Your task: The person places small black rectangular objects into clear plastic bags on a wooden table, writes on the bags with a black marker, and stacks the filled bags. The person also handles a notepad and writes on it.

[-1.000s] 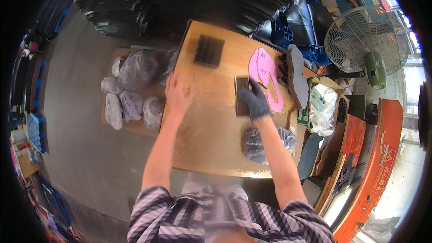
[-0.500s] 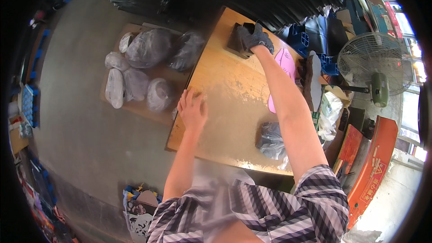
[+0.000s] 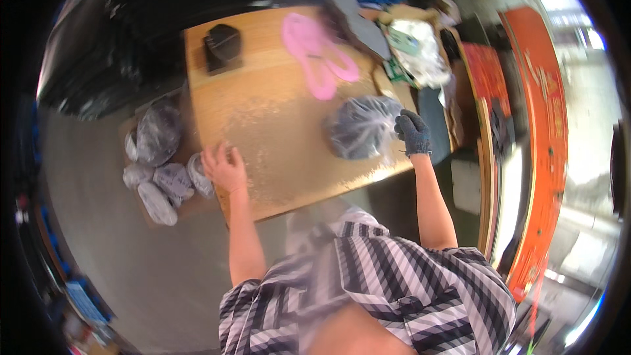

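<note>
Gripping plastic bag, gloved right hand; dark contents unclear.

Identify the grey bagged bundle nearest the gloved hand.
The bundle on the table, close beside the gloved right hand; the other grey bundles lie past the table's left edge.

Gloved right fingers grip plastic bag on table.

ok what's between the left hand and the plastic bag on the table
In the head view, only worn, scuffed tabletop lies between the left hand and the plastic bag; no object sits in that stretch.
</note>
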`<state>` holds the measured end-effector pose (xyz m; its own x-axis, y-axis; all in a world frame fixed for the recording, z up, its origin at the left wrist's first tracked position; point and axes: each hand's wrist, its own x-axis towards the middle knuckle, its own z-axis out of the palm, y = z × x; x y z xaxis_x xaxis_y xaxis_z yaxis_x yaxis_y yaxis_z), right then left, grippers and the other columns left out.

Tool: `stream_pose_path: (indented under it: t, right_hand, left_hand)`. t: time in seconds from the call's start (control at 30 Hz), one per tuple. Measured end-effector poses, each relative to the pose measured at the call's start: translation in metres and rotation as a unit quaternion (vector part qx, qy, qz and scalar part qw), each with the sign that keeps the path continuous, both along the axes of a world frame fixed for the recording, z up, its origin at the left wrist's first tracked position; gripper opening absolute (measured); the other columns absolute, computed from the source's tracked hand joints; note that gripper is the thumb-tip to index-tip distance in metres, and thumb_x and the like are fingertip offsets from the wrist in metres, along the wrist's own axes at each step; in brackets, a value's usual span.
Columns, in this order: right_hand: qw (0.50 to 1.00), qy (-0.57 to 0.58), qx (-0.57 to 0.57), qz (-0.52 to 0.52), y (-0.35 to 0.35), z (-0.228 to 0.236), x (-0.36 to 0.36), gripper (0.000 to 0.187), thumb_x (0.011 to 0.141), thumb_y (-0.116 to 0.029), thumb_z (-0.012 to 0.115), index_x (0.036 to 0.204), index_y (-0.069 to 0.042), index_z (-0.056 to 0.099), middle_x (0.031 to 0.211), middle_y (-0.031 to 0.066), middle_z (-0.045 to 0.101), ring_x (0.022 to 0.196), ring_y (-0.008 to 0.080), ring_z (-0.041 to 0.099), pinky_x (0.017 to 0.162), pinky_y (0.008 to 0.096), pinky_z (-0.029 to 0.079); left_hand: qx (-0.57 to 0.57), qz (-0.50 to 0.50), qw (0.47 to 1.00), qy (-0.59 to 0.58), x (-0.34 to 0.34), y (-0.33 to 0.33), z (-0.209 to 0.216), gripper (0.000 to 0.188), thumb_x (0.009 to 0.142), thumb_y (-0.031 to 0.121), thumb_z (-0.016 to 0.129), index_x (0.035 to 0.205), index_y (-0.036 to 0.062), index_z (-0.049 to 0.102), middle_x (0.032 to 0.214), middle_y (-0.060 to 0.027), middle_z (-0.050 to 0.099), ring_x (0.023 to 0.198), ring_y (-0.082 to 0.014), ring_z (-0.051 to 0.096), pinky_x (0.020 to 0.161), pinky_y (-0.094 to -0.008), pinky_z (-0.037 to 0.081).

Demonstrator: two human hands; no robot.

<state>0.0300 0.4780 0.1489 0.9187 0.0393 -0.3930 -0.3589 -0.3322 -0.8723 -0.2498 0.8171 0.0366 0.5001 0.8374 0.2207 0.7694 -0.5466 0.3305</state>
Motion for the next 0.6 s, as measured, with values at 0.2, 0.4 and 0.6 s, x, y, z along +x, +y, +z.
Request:
stream_pose_path:
  t: [0.2, 0.4, 0.6]
  right_hand:
    - [0.993, 0.045, -0.069, -0.085, -0.125, -0.01, -0.034, 0.029, 0.085, -0.017, 0.065, 0.108, 0.0, 0.064, 0.082, 0.0038, 0.064, 0.066, 0.0105, 0.058, 0.058, 0.0239, 0.046]
    - [0.979, 0.079, -0.164, 0.089, -0.118, -0.051, -0.044, 0.046, 0.083, -0.036, 0.063, 0.117, -0.005, 0.061, 0.113, 0.0121, 0.064, 0.102, 0.0244, 0.06, 0.09, 0.0321, 0.045]
    - [0.973, 0.152, -0.13, 0.118, -0.111, -0.033, 0.028, 0.036, 0.085, -0.037, 0.057, 0.109, -0.011, 0.066, 0.1, 0.0116, 0.068, 0.094, 0.023, 0.065, 0.086, 0.0333, 0.048]
  left_hand:
    - [0.031, -0.143, 0.988, -0.044, 0.016, -0.019, 0.01, 0.025, 0.079, 0.025, 0.066, 0.1, 0.0131, 0.067, 0.127, -0.01, 0.052, 0.123, -0.0338, 0.042, 0.1, -0.047, 0.034]
    - [-0.108, -0.311, 0.933, -0.147, 0.12, -0.12, 0.047, 0.021, 0.079, 0.019, 0.066, 0.098, 0.0098, 0.068, 0.121, -0.0092, 0.057, 0.116, -0.0341, 0.048, 0.098, -0.0467, 0.038]
    - [-0.214, -0.339, 0.89, -0.217, 0.224, -0.194, 0.074, 0.016, 0.077, 0.012, 0.068, 0.093, 0.0067, 0.069, 0.11, -0.0067, 0.062, 0.108, -0.0278, 0.055, 0.091, -0.0377, 0.044]
